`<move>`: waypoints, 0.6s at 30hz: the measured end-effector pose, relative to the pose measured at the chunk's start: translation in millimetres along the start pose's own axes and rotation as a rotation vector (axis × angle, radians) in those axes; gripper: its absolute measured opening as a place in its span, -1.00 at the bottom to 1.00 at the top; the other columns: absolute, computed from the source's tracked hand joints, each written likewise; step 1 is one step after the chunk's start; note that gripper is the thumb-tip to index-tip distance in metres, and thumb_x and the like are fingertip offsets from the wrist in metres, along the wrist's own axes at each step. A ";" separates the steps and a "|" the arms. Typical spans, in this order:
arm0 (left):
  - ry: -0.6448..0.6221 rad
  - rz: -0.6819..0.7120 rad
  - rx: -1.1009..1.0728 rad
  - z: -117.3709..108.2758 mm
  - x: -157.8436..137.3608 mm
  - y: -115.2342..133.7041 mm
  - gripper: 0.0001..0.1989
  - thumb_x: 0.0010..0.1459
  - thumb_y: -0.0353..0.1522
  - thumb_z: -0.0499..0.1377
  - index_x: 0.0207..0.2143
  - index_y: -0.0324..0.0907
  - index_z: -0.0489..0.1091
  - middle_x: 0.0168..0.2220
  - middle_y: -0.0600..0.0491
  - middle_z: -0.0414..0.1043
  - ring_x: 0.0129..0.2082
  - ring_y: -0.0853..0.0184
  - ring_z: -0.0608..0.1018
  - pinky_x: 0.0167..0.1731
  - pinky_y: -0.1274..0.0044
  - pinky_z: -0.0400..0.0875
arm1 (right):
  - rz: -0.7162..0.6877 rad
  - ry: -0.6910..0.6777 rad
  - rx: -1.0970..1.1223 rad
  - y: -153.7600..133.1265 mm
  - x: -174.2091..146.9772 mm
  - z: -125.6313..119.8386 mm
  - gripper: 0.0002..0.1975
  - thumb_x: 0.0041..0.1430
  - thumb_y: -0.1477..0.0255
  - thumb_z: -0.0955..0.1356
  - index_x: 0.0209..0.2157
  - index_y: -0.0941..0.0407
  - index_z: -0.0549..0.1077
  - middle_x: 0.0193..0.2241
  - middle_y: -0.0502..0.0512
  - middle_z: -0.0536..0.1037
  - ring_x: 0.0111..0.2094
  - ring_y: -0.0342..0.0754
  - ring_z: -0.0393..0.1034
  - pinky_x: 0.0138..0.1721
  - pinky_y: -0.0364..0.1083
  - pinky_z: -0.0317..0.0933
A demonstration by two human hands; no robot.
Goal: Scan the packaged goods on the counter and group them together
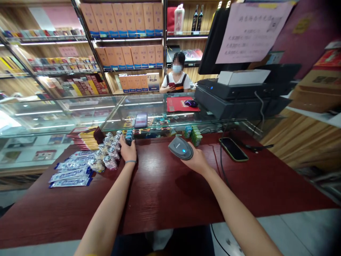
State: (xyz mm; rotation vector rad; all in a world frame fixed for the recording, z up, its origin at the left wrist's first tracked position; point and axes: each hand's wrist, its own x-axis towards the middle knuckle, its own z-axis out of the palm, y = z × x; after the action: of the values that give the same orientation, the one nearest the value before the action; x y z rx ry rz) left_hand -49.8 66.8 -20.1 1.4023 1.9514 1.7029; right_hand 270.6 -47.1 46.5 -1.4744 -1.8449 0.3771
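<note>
My right hand (196, 159) is wrapped round the handle of a grey barcode scanner (181, 148), which shows a lit blue spot and is held above the dark red table. My left hand (128, 151) reaches to the far side of the table, thumb and fingers around the near end of a row of small blue packs (129, 135); its fingertips are partly hidden. Just left of that hand stand several small clear jars (110, 162) with silvery lids. Beyond the scanner is a row of small green packs (197, 136).
Blue-white sachets (70, 183) and a stack of red-gold boxes (86, 138) lie at left. A phone (234, 149) and a black cable (221, 167) are at right. Behind runs a glass counter (151, 101) with a monitor (213, 42); a masked person (176, 76) holds a phone there.
</note>
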 end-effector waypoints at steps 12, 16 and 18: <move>0.014 0.427 -0.065 22.7 -33.7 33.8 -0.48 0.25 -0.25 0.26 0.21 -0.21 0.31 0.12 -0.21 0.32 0.20 0.06 0.38 0.19 0.21 0.39 | 0.122 0.346 0.175 41.0 10.6 -36.7 -0.57 0.05 0.25 0.46 -0.03 0.06 0.48 -0.23 0.20 0.69 -0.11 0.20 0.61 -0.15 0.06 0.45; -0.181 0.449 -0.195 58.0 -60.9 68.2 -0.53 0.28 -0.28 0.22 0.22 -0.16 0.32 0.07 -0.17 0.31 0.06 0.14 0.46 0.08 0.29 0.47 | 0.158 0.418 0.179 47.6 11.4 -52.1 -0.56 0.10 0.15 0.43 -0.03 0.07 0.48 -0.27 0.20 0.68 -0.18 0.19 0.62 -0.27 0.03 0.46; -0.287 0.443 -0.247 78.3 -74.6 85.2 -0.53 0.29 -0.31 0.21 0.23 -0.13 0.32 0.08 -0.16 0.30 0.02 0.17 0.49 0.11 0.28 0.45 | 0.169 0.401 0.143 50.7 11.2 -59.2 -0.54 0.16 0.12 0.38 0.01 0.08 0.45 -0.28 0.20 0.68 -0.23 0.16 0.62 -0.33 0.01 0.44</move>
State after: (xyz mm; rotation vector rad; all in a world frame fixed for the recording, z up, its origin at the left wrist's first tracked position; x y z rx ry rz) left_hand 86.4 54.4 -3.4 1.9509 1.2986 1.7119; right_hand 347.2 -34.0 59.3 -1.4869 -1.3569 0.2642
